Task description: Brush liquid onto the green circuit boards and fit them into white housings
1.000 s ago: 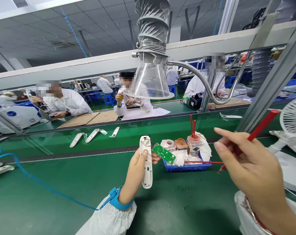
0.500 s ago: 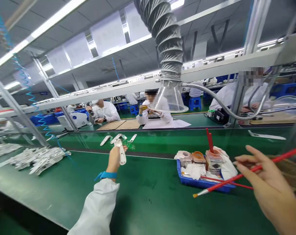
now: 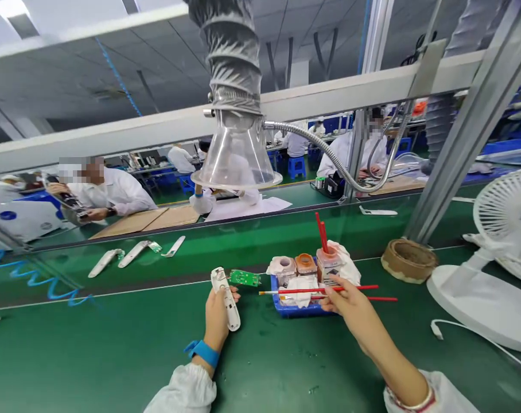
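Observation:
My left hand [image 3: 217, 318] is closed around a long white plastic casing [image 3: 226, 301]. A small green circuit board [image 3: 244, 278] sticks out to the right from the casing's upper end. Over the blue tray [image 3: 297, 312], my right hand [image 3: 350, 307] pinches a thin red paintbrush [image 3: 301, 291], whose pale tip points left toward the board. A second red brush [image 3: 383, 298] lies across the tray below it. Inside the tray are small open jars, among them one with an orange rim [image 3: 306, 264], and crumpled white tissue [image 3: 301, 293]. More red handles [image 3: 322, 232] stand upright in the right-hand jar.
Several white casings [image 3: 133, 253] with boards lie on the green strip beyond the bench. A tape roll [image 3: 409, 260] and a white fan [image 3: 479, 287] with a cable stand at right. A clear extraction hood [image 3: 237, 152] hangs above. Co-workers [image 3: 109, 189] sit opposite.
My view has swung to the right. The right hand with the brush has come in over the tray, and the brush is now nearly level. The board beside the left hand shows clearly.

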`<state>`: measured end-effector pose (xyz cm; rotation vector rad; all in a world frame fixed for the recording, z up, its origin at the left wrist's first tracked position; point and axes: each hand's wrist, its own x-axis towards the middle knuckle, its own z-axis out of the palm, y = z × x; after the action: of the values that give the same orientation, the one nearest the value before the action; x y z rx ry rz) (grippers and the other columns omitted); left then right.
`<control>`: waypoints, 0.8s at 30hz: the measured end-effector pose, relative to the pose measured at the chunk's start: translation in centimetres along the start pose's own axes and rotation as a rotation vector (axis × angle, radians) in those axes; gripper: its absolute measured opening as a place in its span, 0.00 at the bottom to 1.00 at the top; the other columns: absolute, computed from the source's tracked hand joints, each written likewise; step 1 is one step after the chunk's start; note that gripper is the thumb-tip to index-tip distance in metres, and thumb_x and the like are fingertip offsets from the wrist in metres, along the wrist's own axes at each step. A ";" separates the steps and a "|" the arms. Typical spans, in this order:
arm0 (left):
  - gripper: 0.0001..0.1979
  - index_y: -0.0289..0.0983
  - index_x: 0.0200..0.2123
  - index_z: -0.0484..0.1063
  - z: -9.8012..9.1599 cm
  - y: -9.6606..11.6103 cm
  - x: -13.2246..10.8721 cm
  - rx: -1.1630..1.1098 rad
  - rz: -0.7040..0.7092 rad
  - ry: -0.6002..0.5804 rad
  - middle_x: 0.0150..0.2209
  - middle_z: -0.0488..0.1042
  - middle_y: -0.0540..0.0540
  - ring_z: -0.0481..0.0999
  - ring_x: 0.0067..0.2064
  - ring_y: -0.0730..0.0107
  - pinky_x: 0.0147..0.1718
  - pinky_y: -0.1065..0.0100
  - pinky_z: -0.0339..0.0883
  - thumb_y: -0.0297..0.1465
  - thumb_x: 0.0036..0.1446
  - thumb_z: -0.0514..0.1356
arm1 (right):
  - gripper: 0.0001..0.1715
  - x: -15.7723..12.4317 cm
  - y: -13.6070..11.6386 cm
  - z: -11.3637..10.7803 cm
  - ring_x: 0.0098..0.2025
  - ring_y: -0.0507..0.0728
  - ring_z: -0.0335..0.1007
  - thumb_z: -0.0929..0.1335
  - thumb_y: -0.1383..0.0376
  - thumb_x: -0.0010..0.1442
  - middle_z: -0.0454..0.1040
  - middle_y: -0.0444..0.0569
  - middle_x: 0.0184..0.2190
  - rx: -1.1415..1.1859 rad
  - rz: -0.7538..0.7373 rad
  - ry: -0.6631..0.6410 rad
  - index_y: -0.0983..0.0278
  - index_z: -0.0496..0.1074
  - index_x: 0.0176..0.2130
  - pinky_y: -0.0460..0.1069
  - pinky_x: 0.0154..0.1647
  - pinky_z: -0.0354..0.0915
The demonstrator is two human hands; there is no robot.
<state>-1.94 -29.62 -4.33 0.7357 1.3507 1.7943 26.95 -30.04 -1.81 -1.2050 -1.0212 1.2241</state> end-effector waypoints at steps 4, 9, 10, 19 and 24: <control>0.13 0.33 0.29 0.70 0.5 -0.9 -0.8 -0.015 -0.099 -0.108 0.24 0.75 0.46 0.72 0.22 0.70 0.21 0.70 0.66 0.37 0.45 0.61 | 0.32 1.1 0.8 0.3 0.21 0.55 0.70 0.69 0.50 0.49 0.72 0.45 0.20 -0.113 0.017 0.058 0.67 0.66 0.47 0.49 0.25 0.69; 0.11 0.34 0.31 0.69 0.2 -0.8 -0.9 -0.048 -0.144 -0.098 0.24 0.74 0.48 0.72 0.23 0.71 0.23 0.71 0.66 0.37 0.50 0.58 | 0.28 1.9 0.2 0.2 0.16 0.53 0.66 0.68 0.50 0.49 0.70 0.43 0.18 -0.233 0.032 0.113 0.67 0.66 0.43 0.47 0.15 0.64; 0.11 0.34 0.32 0.68 0.3 -0.8 -0.9 -0.052 -0.152 -0.099 0.24 0.74 0.48 0.72 0.23 0.72 0.23 0.71 0.66 0.37 0.50 0.58 | 0.28 1.9 0.1 0.2 0.14 0.54 0.65 0.68 0.50 0.49 0.69 0.42 0.17 -0.263 0.036 0.124 0.66 0.66 0.43 0.47 0.13 0.62; 0.13 0.34 0.31 0.68 1.3 -1.7 -1.2 -0.089 -0.169 -0.254 0.25 0.74 0.48 0.73 0.23 0.71 0.24 0.70 0.66 0.39 0.53 0.56 | 0.22 0.3 -0.3 0.9 0.11 0.51 0.59 0.65 0.49 0.53 0.68 0.42 0.16 -0.494 -0.095 0.214 0.64 0.67 0.40 0.46 0.12 0.58; 0.16 0.34 0.30 0.68 2.2 -1.7 -1.0 -0.098 -0.064 -0.279 0.24 0.73 0.47 0.72 0.22 0.71 0.22 0.70 0.65 0.43 0.53 0.56 | 0.22 -1.1 0.8 1.5 0.14 0.52 0.62 0.65 0.48 0.55 0.68 0.42 0.16 -0.500 -0.361 0.190 0.63 0.69 0.38 0.46 0.14 0.61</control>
<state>0.75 -29.03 -5.34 0.8449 1.0833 1.6258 25.24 -30.99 -2.37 -1.4048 -1.3752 0.5745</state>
